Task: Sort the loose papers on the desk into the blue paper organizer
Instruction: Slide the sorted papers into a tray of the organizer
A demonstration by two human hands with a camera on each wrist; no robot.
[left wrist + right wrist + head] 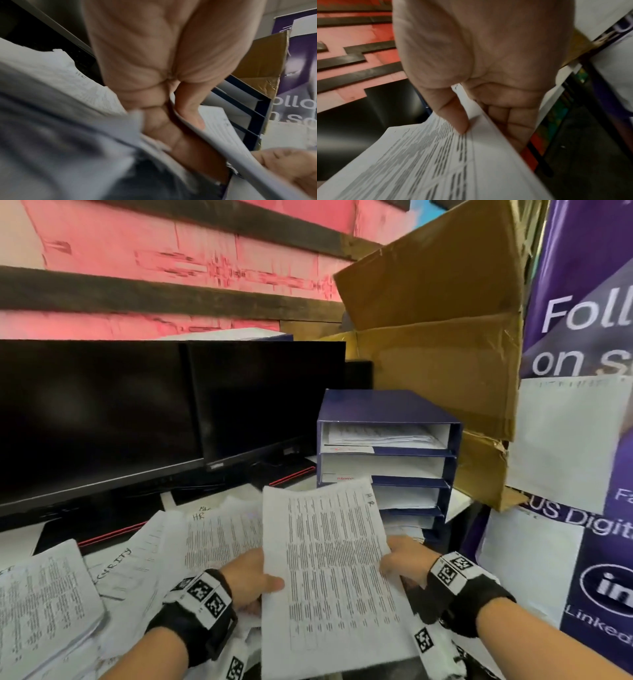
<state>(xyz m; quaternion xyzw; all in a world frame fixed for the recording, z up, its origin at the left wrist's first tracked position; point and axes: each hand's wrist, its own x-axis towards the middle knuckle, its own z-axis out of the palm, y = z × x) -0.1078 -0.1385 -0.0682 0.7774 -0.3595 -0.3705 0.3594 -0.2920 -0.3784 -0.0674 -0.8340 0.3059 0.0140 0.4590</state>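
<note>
I hold a printed sheet [329, 570] up over the desk with both hands. My left hand [251, 580] pinches its left edge, thumb on top; my right hand [402, 559] pinches its right edge. In the left wrist view the thumb presses the sheet [221, 129]; in the right wrist view the thumb lies on the printed sheet [426, 162] with fingers curled beneath. The blue paper organizer [387, 409] stands just behind the sheet, its shelves holding papers. More loose papers [48, 607] lie spread on the desk at the left.
Two dark monitors [144, 412] stand at the back left. A torn cardboard box [442, 337] leans over the organizer from the right. A purple banner [582, 302] with white sheets fixed to it fills the right side.
</note>
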